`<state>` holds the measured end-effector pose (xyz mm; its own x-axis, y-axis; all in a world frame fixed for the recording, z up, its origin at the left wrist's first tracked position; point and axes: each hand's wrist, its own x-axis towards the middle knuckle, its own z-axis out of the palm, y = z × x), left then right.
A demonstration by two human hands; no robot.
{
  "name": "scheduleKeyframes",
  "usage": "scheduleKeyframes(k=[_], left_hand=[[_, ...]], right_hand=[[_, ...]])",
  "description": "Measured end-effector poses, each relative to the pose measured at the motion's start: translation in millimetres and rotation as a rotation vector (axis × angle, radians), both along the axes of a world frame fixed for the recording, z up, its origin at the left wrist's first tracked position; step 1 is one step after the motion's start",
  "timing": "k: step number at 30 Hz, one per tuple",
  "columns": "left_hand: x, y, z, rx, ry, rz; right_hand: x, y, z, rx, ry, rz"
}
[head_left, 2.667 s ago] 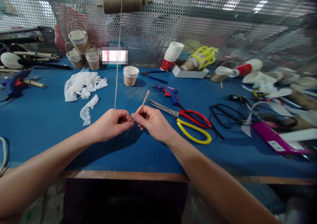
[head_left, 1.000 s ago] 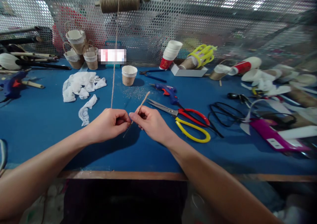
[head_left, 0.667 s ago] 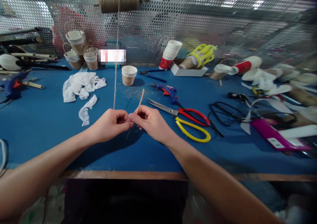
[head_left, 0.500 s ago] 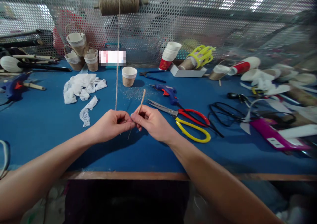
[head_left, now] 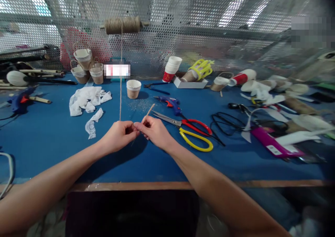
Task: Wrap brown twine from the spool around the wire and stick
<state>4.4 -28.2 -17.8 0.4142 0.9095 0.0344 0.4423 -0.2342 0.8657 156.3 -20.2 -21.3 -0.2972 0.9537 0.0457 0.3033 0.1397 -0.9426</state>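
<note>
Jute twine [head_left: 120, 101] hangs from a spool [head_left: 123, 25] and runs down to my left hand [head_left: 119, 135], whose fingers are pinched on it. My right hand [head_left: 154, 130] is closed against the left fingertips, and a tan twine end [head_left: 149, 112] sticks up from its grip. What lies between the fingertips is mostly hidden. Beyond the hands stands a small burlap-wrapped cup [head_left: 133, 89] with a white lace rim. Scissors [head_left: 183, 125] with one red and one yellow handle lie right of my right hand, near a blue glue gun [head_left: 170, 103].
White lace [head_left: 87, 99] lies at left, with burlap cups [head_left: 96, 73] behind it. Stacked paper cups [head_left: 172, 69], a white box [head_left: 192, 83] and pliers [head_left: 157, 88] are at the back. Black cable [head_left: 225, 121] and a magenta packet [head_left: 274, 144] lie right.
The view has tilted up and shrunk slightly, so the spool and cups sit lower. My hands stay together, and the twine end in the right one leans further right.
</note>
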Motion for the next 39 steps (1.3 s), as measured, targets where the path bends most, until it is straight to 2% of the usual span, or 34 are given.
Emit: scheduleKeyframes(k=[5, 7, 11, 14, 18, 21, 26, 32, 35, 39], left_hand=[[-0.3, 7.2, 7.7, -0.135, -0.088, -0.047], [-0.7, 9.8, 12.8, -0.179, -0.102, -0.056], [-0.2, 13.7, 17.5, -0.184, -0.096, -0.047], [0.5, 15.8, 12.4, -0.114, -0.118, -0.042], [0.5, 18.0, 1.1, -0.024, -0.103, -0.014], [0.7, 20.5, -2.2, -0.024, -0.059, -0.022], [5.0, 23.6, 1.3, -0.054, -0.046, -0.037], [5.2, 14.2, 9.5, -0.187, -0.168, -0.090], [0.3, 9.6, 14.3, -0.174, -0.170, -0.096], [-7.7, 8.5, 16.2, -0.084, -0.105, -0.191]], right_hand=[[2.1, 2.5, 3.0, 0.014, 0.142, 0.112], [3.9, 3.3, 8.5, 0.017, 0.128, 0.126], [5.8, 5.0, 23.8, 0.031, -0.048, 0.083], [4.0, 7.4, 31.5, 0.108, -0.223, 0.039], [0.1, 10.9, 26.9, 0.213, -0.319, -0.015], [-0.6, 13.5, 16.4, 0.187, -0.280, -0.035], [4.4, 16.0, 6.1, 0.119, -0.181, -0.087], [8.0, 9.8, 11.8, -0.029, 0.143, 0.125], [7.1, 5.8, 15.2, -0.056, 0.165, 0.112], [7.1, 3.0, 16.4, -0.098, 0.171, 0.104]])
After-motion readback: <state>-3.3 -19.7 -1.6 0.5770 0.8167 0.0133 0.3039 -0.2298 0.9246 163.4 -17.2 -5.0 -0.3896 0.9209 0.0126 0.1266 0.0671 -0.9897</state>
